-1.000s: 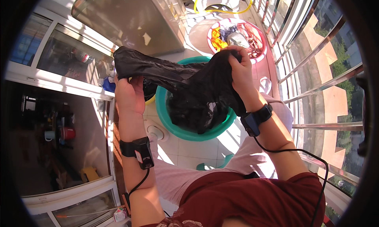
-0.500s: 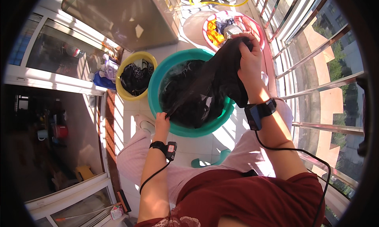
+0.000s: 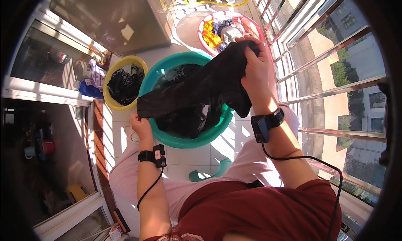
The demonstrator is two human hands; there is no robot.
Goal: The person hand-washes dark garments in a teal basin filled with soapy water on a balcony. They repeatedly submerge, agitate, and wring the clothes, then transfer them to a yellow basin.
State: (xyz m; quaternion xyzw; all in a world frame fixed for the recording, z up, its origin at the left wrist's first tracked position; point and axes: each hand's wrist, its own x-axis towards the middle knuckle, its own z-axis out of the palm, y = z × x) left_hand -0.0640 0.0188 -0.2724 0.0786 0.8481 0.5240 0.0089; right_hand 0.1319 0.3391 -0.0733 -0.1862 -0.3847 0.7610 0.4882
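- The right hand (image 3: 256, 69) is closed around one end of a black garment (image 3: 201, 90), and it holds this end up high, above the far rim of the teal basin (image 3: 217, 130).
- The left hand (image 3: 140, 124) is closed on the other end of the garment, lower and nearer to the body, just beside the left rim of the basin.
- The garment is stretched between the two hands like a slanted band, and it hangs over the basin; one loose corner falls down past the right rim.
- Inside the basin there is more dark laundry (image 3: 184, 121); I cannot tell if the held garment touches it.
- A yellow basin (image 3: 112, 73) stands just beside the teal one on the left, and it holds dark clothes.
- A pink basin (image 3: 255, 25) stands behind the teal one, with coloured clothes inside, partly hidden by the right hand.
- Bottles (image 3: 90, 79) stand on the floor to the left of the yellow basin.
- Both wrists carry a black band with a cable; the one on the right wrist has a blue part.
- The person sits with knees apart, in light trousers and a dark red shirt.
- Window bars (image 3: 318, 61) run along the right side, and strong sun falls on the tiled floor (image 3: 184, 157).
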